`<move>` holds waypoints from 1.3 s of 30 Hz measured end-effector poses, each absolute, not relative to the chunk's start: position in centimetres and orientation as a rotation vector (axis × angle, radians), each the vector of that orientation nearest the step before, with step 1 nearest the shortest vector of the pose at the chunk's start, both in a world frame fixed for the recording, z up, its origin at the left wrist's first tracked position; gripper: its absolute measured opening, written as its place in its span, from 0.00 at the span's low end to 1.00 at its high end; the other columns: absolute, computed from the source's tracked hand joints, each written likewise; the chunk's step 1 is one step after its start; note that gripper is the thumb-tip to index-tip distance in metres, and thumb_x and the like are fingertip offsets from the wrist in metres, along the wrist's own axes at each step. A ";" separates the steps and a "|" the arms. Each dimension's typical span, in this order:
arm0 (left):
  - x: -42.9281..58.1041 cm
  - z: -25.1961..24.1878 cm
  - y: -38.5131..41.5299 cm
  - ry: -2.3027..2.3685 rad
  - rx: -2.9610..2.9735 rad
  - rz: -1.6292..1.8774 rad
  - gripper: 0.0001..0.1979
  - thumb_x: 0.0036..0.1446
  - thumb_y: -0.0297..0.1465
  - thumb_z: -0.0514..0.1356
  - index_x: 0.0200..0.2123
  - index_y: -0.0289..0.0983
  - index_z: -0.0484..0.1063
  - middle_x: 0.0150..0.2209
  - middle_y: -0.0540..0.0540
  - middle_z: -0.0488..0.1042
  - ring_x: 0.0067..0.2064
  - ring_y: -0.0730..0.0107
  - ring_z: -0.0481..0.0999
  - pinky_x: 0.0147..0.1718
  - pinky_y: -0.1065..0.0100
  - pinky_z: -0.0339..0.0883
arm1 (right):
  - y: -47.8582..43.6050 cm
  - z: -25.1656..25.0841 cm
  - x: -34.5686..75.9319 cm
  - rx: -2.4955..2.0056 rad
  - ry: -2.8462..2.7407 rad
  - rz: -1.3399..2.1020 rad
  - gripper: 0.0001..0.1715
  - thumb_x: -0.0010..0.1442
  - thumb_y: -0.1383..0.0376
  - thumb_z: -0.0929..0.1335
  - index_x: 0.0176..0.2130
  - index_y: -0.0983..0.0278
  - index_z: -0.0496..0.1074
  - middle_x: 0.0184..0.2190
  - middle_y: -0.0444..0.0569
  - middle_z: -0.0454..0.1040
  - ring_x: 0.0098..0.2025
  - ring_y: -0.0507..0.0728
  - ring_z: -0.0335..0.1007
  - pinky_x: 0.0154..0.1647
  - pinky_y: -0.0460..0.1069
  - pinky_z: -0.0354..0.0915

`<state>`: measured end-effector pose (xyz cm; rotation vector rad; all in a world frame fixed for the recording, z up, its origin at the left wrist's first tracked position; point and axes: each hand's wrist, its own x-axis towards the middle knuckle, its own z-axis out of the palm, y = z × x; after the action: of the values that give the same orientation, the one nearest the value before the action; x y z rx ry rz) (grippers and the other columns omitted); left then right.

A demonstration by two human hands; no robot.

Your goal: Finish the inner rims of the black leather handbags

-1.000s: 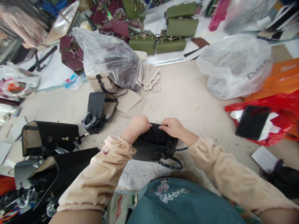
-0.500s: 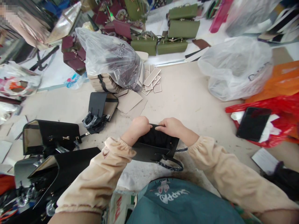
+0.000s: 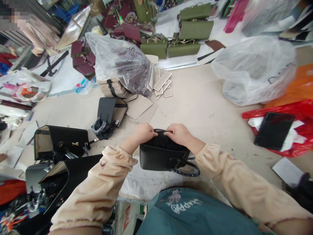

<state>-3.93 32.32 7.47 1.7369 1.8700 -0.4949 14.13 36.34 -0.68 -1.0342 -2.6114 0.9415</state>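
Note:
A black handbag stands in front of me at the table's near edge, its mouth facing up and its dark lining showing. My left hand pinches the far rim of the bag toward its left side. A short gap to the right, my right hand grips the same rim between thumb and curled fingers. The bag's wrapped handle hangs over its near face, low on the right. What lies deep inside the bag is too dark to make out.
More black bags crowd the left, with a small black bag beyond. A plastic-wrapped bundle sits by beige card pieces. At right lie a clear plastic bag and a tablet on red plastic. Green bags line the back.
Both hands stay on the far rim. The bag's near face now shows more fully and its mouth is rounder. The whole view has shifted slightly, with the surroundings displaced to the right.

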 end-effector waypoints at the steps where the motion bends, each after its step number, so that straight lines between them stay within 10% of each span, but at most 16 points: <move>1: -4.0 7.4 32.3 1.886 1.737 -0.487 0.18 0.53 0.44 0.54 0.26 0.38 0.77 0.24 0.47 0.76 0.25 0.71 0.69 0.24 0.71 0.54 | 36.4 -0.8 14.2 -1.026 -2.603 0.948 0.16 0.58 0.58 0.65 0.25 0.64 0.73 0.26 0.47 0.72 0.31 0.53 0.64 0.33 0.47 0.55; 32: -2.2 6.9 30.3 1.982 1.778 -0.514 0.19 0.56 0.42 0.51 0.32 0.38 0.78 0.32 0.41 0.78 0.35 0.61 0.75 0.31 0.66 0.62 | 35.0 0.3 15.2 -1.079 -2.539 1.215 0.16 0.56 0.51 0.67 0.38 0.57 0.77 0.26 0.43 0.74 0.28 0.51 0.66 0.28 0.46 0.54; 39: -1.8 7.3 29.0 2.000 1.814 -0.473 0.20 0.57 0.42 0.50 0.30 0.38 0.78 0.30 0.41 0.78 0.34 0.61 0.75 0.31 0.66 0.61 | 34.4 1.0 14.2 -1.038 -2.644 1.008 0.18 0.58 0.55 0.66 0.25 0.62 0.75 0.25 0.46 0.72 0.29 0.51 0.65 0.30 0.46 0.54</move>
<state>-1.75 29.02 7.29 1.8136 2.0004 -0.4730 14.22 34.38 1.00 -1.0375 -2.6442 1.0076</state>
